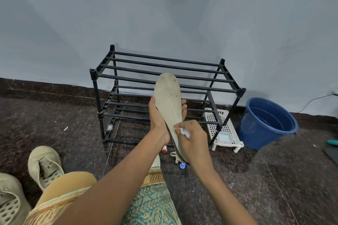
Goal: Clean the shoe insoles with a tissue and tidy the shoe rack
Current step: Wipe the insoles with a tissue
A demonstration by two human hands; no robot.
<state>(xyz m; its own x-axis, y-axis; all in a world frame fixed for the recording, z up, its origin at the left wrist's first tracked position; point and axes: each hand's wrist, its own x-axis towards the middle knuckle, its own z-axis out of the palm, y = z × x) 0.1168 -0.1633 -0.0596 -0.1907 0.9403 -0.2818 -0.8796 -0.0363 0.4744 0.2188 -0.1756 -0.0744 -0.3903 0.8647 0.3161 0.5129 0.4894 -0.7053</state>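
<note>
One insole [169,100] is held upright in front of the black shoe rack [210,87]. Your left hand [158,118] closes its grip round the insole's middle. Your right hand [194,138] pinches a white tissue [185,132] against its lower part. Two beige shoes [45,166] lie on the floor [274,179] at left, and a blue bucket [256,133] stands right of the rack.

The rack [164,82] stands by the wall [164,14], and a hand can go in from the front or top between its bars, but the insole [169,100] held up in front blocks the middle. On the right, a white tray [225,128] and a bucket [265,124] stand in the way. On the left the floor [64,115] is open up to two shoes [43,166], and small caps [164,150] lie just in front of the rack.
</note>
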